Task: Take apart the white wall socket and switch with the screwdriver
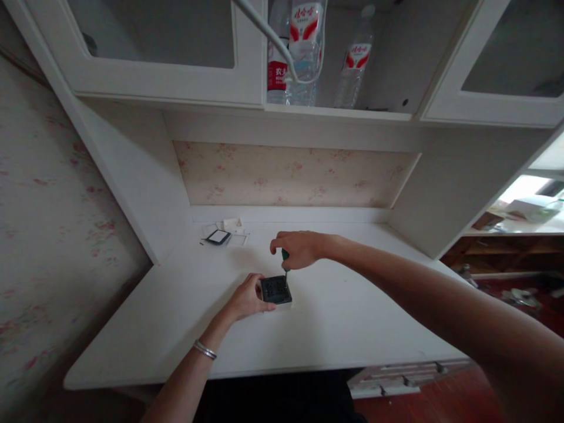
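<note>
A small square box [276, 290], black inside with a pale outer side, rests on the white desktop. My left hand [249, 298] grips it from the left, thumb along the near side and fingers at the far left corner. Above its right side, my right hand [299, 249] is closed around the green handle of a screwdriver [285, 257]. The thin shaft points down and its tip meets the right inner edge of the box. Whether a screw sits under the tip is too small to tell.
Farther back left on the desk [335, 329] lie a black-framed panel [218, 236], a clear frame [238, 239] and a small white piece [232, 224]. Overhead, plastic bottles [355, 59] stand in an open cabinet, with a white cable [268, 32] hanging before it.
</note>
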`<state>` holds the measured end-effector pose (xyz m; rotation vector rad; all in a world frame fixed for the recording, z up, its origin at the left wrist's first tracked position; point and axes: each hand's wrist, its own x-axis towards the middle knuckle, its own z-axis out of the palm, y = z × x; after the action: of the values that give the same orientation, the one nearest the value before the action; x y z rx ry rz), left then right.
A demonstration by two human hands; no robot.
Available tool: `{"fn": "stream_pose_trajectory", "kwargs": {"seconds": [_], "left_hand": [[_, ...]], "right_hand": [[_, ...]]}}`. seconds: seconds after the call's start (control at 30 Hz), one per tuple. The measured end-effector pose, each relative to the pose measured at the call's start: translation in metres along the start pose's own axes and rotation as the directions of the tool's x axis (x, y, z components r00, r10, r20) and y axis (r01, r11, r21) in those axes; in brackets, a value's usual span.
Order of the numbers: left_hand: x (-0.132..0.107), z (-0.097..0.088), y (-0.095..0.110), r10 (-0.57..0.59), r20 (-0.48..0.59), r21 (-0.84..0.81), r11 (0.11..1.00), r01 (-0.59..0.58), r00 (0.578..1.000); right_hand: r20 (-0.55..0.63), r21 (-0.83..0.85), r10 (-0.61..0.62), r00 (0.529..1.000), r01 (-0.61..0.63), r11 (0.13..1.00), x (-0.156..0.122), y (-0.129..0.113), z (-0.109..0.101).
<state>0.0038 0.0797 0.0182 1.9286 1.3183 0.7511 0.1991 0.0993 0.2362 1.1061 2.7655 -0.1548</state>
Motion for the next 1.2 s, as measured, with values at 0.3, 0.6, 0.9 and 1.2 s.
{"fn": "stream_pose_trajectory", "kwargs": {"seconds": [0.3,0.6,0.9,1.2], "left_hand": [[-0.002,-0.007,0.008,0.106,0.027,0.078,0.991,-0.108,0.994],[0.001,-0.016,0.021,0.100,0.096,0.159,0.981,-0.114,0.990],[0.007,-0.021,0.031,0.058,0.102,0.315,0.945,-0.088,0.993],[0.011,-0.020,0.031,0.045,0.085,0.342,0.937,-0.071,0.995]], "right_hand": [[0.000,0.014,-0.004,1.000,0.004,1.000,-0.005,0.002,0.001],[0.014,-0.001,-0.050,0.999,0.050,0.999,-0.009,0.008,0.000],[-0.026,-0.057,0.001,1.000,-0.002,0.998,-0.011,0.006,0.000],[0.003,-0.021,-0.083,0.997,0.083,0.996,-0.012,0.005,-0.003]]}}
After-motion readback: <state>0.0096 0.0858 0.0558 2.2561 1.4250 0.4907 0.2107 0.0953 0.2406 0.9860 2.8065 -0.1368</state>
